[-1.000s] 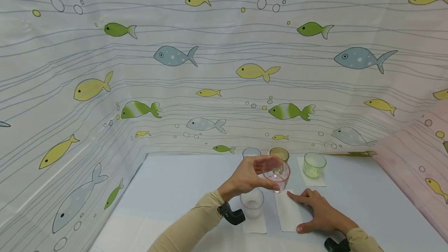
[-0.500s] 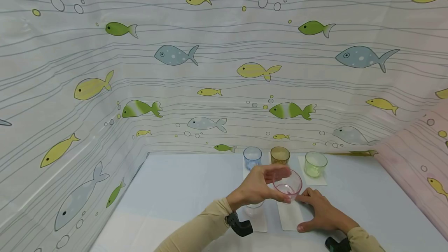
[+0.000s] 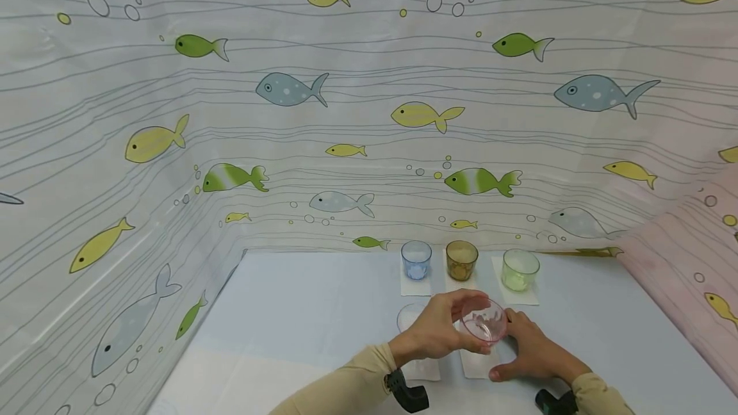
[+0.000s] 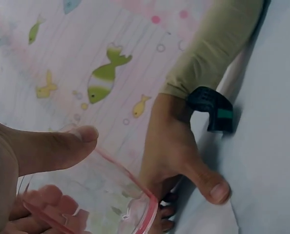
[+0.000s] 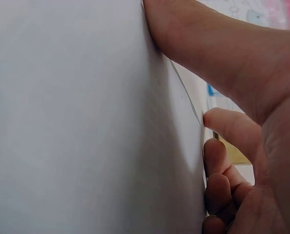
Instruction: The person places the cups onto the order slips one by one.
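Note:
My left hand (image 3: 438, 328) grips a pink-tinted glass (image 3: 487, 325) between thumb and fingers, tilted above a white paper napkin (image 3: 478, 365). The left wrist view shows the thumb near the rim and fingertips through the wall of the pink glass (image 4: 147, 212). Close to the right of this glass, my right hand (image 3: 533, 348) rests on the table with fingers bent and thumb spread, holding nothing. In the right wrist view, its fingertips and thumb (image 5: 198, 29) touch the white surface. The glass partly hides the napkin and the right index finger in the head view.
A clear glass (image 3: 407, 314) stands on another napkin (image 3: 423, 371), partly behind my left hand. Farther back, a blue glass (image 3: 416, 261), an amber glass (image 3: 461, 261) and a green glass (image 3: 521, 271) stand on napkins. A fish-patterned curtain (image 3: 346, 171) borders the table.
My left hand has brought the pink glass right and down, nearer the right hand. The blue and amber glasses have come into fuller view. My right hand has stayed about where it was.

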The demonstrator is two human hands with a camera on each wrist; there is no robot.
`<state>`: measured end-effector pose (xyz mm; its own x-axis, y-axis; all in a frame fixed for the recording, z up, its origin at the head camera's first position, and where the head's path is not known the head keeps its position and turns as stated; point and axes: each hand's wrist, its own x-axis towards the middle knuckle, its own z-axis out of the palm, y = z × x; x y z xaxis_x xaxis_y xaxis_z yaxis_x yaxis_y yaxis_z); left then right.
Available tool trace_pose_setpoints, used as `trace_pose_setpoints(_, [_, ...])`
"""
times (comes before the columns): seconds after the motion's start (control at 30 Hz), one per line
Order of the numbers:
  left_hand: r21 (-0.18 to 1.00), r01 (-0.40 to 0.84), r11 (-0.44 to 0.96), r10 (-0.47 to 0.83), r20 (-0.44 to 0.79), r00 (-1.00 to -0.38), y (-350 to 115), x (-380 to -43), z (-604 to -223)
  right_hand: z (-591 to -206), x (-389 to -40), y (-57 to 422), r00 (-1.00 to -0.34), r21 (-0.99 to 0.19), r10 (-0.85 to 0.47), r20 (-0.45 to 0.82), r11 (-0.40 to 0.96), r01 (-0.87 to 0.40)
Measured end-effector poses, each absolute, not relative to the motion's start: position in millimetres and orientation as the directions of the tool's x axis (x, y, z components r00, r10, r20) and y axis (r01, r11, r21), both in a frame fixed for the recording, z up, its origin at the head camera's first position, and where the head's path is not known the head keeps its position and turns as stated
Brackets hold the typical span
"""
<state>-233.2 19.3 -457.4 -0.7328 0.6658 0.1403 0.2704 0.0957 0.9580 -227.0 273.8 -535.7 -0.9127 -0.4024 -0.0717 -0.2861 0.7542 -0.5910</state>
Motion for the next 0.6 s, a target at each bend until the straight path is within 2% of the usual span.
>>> trace_pose_setpoints(0.33, [0.942, 0.302, 0.145, 0.636, 0.145, -0.758, 30.3, -225.9, -478.5, -536.2, -224.9, 272.8, -0.911, -0.603, -0.411, -0.032, 0.735, -0.310])
trace_pose_setpoints(0.6, [0.937, 0.273, 0.216, 0.596, 0.094, -0.797, 33.4, -222.7, -488.4, -537.1, -227.7, 272.9, -0.913, -0.600, -0.403, -0.071, 0.748, -0.284])
